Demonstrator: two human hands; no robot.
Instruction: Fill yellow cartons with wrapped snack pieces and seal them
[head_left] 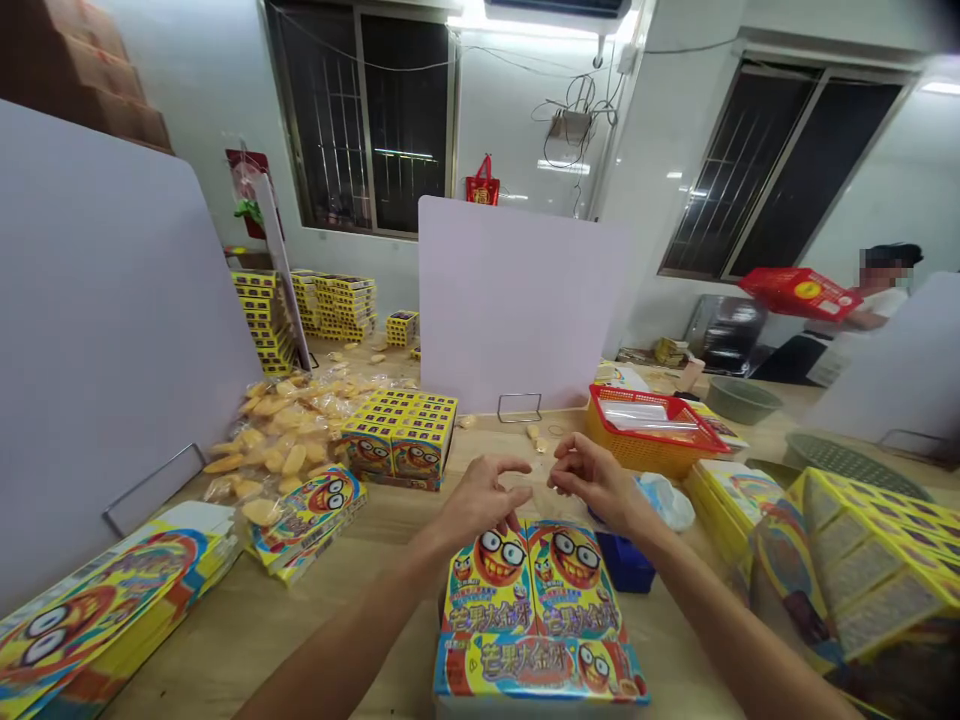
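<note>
My left hand point(491, 490) is raised over the back edge of a yellow display box point(540, 660) printed with cartoon faces; its fingers are curled but apart, with nothing visible between them. To the right, my right hand point(596, 482) hovers at about the same height, thumb and fingertips close together; whether anything thin is between them is too small to tell. The two hands do not touch. The box stands at the front middle, with two face panels upright side by side behind its front strip. A dark blue container point(626, 562) sits beside it, partly under my right forearm.
Wrapped yellow pieces point(289, 430) are heaped at the left, near a block of small boxes point(401, 430). Flattened cartons point(127, 590) lie front left. A red and yellow basket point(652, 440) and stacked boxes point(877, 560) stand right. A person point(881, 300) holds a red package behind.
</note>
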